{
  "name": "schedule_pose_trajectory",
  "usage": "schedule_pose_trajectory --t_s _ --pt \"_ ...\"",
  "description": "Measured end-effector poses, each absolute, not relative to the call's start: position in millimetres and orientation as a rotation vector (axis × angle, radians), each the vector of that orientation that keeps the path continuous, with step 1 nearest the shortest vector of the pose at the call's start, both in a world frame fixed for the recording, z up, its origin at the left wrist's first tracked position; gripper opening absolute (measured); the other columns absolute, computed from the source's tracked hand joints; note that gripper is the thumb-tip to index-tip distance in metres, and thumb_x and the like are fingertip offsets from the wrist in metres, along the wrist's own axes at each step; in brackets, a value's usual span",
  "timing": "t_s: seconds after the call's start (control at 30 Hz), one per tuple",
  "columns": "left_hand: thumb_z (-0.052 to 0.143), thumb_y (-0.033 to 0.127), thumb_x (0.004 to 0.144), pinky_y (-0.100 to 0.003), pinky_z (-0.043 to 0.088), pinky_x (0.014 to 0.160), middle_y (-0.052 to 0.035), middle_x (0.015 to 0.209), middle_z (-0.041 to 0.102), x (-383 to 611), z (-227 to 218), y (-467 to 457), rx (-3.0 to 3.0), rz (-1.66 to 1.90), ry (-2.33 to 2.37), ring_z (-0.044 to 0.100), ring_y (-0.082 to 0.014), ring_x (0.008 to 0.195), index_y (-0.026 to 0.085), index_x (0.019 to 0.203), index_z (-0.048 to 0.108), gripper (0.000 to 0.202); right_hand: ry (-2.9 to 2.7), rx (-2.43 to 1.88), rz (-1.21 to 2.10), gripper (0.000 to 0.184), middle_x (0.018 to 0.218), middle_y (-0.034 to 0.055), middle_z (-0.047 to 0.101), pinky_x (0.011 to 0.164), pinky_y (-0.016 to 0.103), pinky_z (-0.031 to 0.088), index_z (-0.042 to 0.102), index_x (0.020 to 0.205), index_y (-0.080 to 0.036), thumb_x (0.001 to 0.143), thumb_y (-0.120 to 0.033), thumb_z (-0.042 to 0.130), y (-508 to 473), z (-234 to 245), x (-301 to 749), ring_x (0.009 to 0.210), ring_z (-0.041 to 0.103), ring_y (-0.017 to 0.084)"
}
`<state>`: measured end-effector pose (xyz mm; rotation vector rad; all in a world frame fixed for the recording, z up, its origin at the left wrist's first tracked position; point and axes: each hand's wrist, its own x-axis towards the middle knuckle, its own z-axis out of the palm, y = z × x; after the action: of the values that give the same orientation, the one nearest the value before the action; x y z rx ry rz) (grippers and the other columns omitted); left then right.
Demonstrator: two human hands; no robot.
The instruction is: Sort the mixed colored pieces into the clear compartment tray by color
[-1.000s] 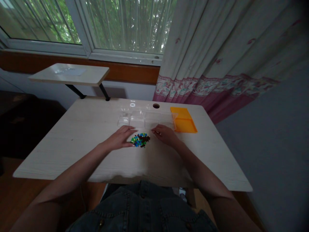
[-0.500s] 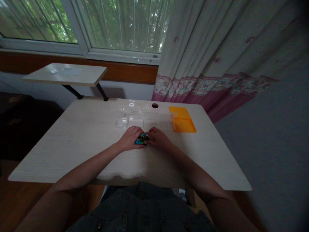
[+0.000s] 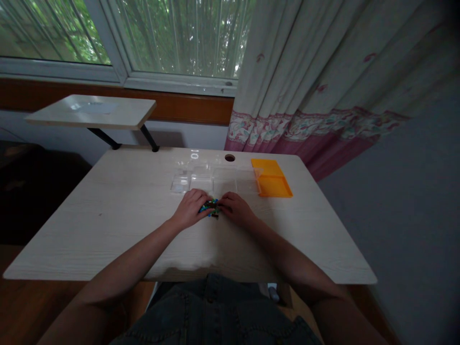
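A small heap of tiny coloured bricks (image 3: pixel 212 207), blue, green and brown, lies in the middle of the pale wooden table (image 3: pixel 118 211). My left hand (image 3: pixel 190 208) presses against the heap from the left with curled fingers. My right hand (image 3: pixel 234 207) closes on it from the right, fingers curled too. The two hands cup the pile between them and hide most of it. Just behind the hands sits a clear plastic box with several compartments (image 3: pixel 201 180).
An orange lid or tray (image 3: pixel 271 178) lies at the back right of the table. A cable hole (image 3: pixel 229 157) is at the far edge. A small raised shelf (image 3: pixel 89 110) stands back left, under the window. A curtain (image 3: pixel 323 86) hangs at the right.
A second ago the hands lay apart on either side of the spread-out pile. They have since closed in, pushing the bricks into a tight heap between them.
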<state>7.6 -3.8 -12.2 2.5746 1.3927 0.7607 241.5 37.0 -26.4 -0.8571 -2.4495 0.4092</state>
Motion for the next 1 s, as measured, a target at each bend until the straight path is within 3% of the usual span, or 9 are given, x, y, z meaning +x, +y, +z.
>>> schedule_pose_trajectory --t_s 0.3,0.53,0.7,1.0 --pt "0.057 0.041 0.092 -0.041 0.043 0.085 -0.0079 0.103 0.061 8.1 -12.0 -4.3 2.560 0.809 1.455 0.053 -0.0252 0.101 0.022 0.103 0.065 0.023 -2.381 -0.880 0.451 0.020 0.096 0.0076 0.063 0.081 0.033 0.052 0.072 0.104 -0.022 0.088 -0.019 0.060 36.0 -29.4 241.2 0.089 0.060 0.019" --pt "0.057 0.037 0.092 -0.042 0.044 0.084 -0.0082 0.103 0.063 12.9 -12.8 -4.3 2.550 0.803 1.465 0.053 -0.0251 0.100 0.024 0.106 0.068 0.022 -2.367 -0.902 0.465 0.017 0.095 0.0067 0.064 0.082 0.032 0.050 0.071 0.100 -0.023 0.089 -0.018 0.059 35.2 -28.2 241.3 0.089 0.060 0.018" --pt "0.055 0.038 0.093 -0.041 0.044 0.084 -0.0075 0.101 0.063 11.6 -14.8 -1.9 2.545 0.802 1.436 0.054 -0.0239 0.098 0.027 0.108 0.071 0.024 -2.366 -0.913 0.466 0.010 0.091 0.0064 0.063 0.079 0.031 0.050 0.069 0.091 -0.021 0.089 -0.023 0.060 35.2 -26.1 240.9 0.086 0.059 0.018" --pt "0.056 0.041 0.093 -0.039 0.046 0.084 -0.0074 0.095 0.065 9.4 -20.2 3.4 2.440 0.949 1.410 0.056 -0.0225 0.094 0.022 0.099 0.072 0.025 -2.354 -0.918 0.465 0.014 0.093 0.0068 0.064 0.079 0.031 0.050 0.069 0.098 -0.022 0.090 -0.022 0.057 34.1 -28.4 242.7 0.087 0.060 0.019"
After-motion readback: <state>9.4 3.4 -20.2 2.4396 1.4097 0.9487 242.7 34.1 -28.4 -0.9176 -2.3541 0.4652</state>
